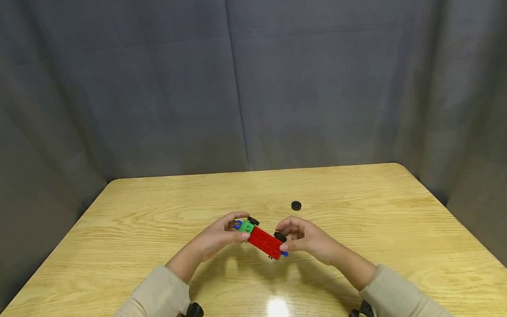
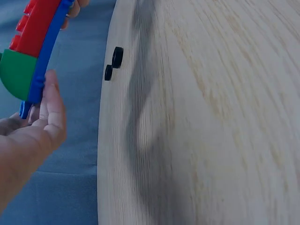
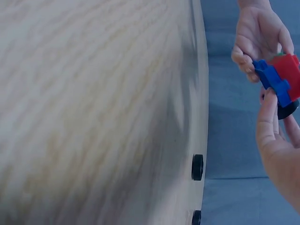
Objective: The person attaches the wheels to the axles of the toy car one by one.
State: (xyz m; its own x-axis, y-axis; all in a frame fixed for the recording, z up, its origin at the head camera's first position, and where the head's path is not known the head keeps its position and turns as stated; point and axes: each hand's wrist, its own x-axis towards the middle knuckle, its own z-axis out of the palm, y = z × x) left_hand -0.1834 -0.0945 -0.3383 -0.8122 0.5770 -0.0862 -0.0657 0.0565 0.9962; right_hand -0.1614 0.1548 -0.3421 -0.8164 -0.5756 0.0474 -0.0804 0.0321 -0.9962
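A brick toy (image 1: 263,241) is held up off the table (image 1: 158,198) between two hands, just below the middle of the head view, slanting from upper left to lower right. It is made up of a long red body (image 1: 264,242), a green block (image 1: 246,226) at its upper-left end and blue parts, which are seen in the left wrist view as a blue base (image 2: 47,54) running along one side.

The green end is gripped by the left hand (image 1: 215,237), with the thumb laid on the near side and the fingers behind. The lower-right end is pinched by the right hand (image 1: 310,241): its thumb is pressed at the corner of the toy, and a black wheel (image 1: 280,237) at that end is touched by its fingers. Whether that wheel is fully fixed cannot be told.

Another dark wheel (image 1: 253,220) is seen just beside the green block; whether it is attached or lies behind the toy cannot be made out. A loose wheel (image 1: 296,205) is laid flat on the table, right of centre and above the right hand. In the right wrist view two wheels are shown on the tabletop toward the lower right, the lower one cut off by the frame.

Light sleeves (image 1: 158,290) are seen at the bottom, and the upper half is filled by a grey curtain (image 1: 158,88).
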